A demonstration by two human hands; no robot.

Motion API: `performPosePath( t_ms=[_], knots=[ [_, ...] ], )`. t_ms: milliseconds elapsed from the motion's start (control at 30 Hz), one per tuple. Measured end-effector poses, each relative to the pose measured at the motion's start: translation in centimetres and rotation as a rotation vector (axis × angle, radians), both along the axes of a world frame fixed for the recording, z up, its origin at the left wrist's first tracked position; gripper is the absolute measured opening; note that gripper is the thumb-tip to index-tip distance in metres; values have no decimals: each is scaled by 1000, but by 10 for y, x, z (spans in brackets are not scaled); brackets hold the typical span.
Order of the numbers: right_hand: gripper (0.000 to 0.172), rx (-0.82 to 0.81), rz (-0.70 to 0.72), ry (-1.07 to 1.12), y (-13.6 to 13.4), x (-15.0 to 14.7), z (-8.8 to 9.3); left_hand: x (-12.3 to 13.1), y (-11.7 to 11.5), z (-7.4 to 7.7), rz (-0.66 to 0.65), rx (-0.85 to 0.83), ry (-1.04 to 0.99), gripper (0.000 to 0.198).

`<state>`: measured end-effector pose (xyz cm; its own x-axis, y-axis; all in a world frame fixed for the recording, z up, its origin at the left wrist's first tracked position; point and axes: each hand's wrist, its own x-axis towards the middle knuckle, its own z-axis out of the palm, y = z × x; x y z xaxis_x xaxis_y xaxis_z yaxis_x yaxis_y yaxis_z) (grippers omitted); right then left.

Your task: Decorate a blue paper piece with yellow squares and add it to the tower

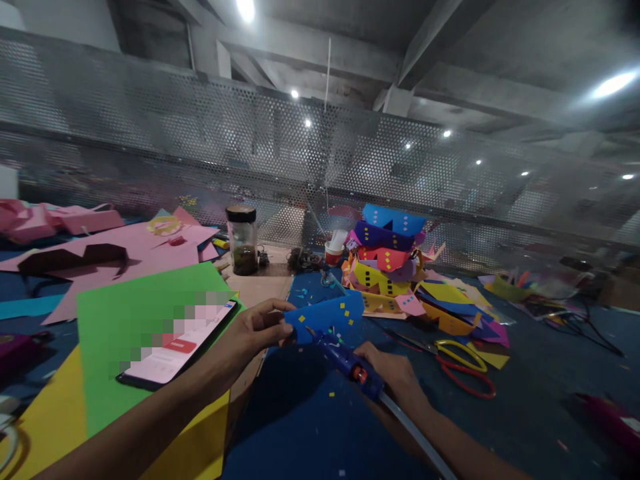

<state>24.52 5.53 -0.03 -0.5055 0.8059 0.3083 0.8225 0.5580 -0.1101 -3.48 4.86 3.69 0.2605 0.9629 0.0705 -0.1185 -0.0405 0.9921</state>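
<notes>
Above the dark blue tabletop (285, 433), in the middle of the view, a blue paper piece (320, 315) dotted with small yellow squares is raised by its left end. The person's left hand (256, 328) pinches that end between thumb and fingers, a hold that seems meant to steady the paper while leaving most of its face free. The right hand (393, 373) is wrapped around the handle of a blue glue gun (347, 360), angled so that its nozzle points up and leftward at the paper's lower edge; the slant probably lets the tip come near without the fist covering the spot. A pale glue stick (417, 437) trails out behind the gun, running along the right forearm. The scissors (463, 367) lie to the right with their loops toward the person, perhaps for easy reach, and the phone (187, 347) rests on a green sheet (113, 320) at the left, its display facing up, likely so it can be glanced at. Behind the work, folded colored paper pieces (387, 257) are heaped together. Much of the phone's display is pixelated. The right fingers and the trigger are mostly hidden, so whether it is squeezed cannot be told, nor whether the nozzle actually touches the paper. Both forearms are cut off by the lower edge.
</notes>
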Motion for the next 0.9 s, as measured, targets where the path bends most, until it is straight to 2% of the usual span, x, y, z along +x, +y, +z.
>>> performPosePath(
  t_ms=[233,467,600,700,900],
  knots=[
    [10,-7,30,-25,0,0,5,1,-1,1,8,0,17,26],
    [14,44,-14,27,-9,-4,7,2,-1,4,33,-2,20,27],
    [16,13,-21,47,-15,-7,13,2,-2,4,32,-8,8,27],
    [15,50,-51,64,-20,-8,18,1,-2,4,23,-8,4,26],
    [14,86,-15,68,-24,-10,21,2,-3,4,9,-9,16,25]
  ],
)
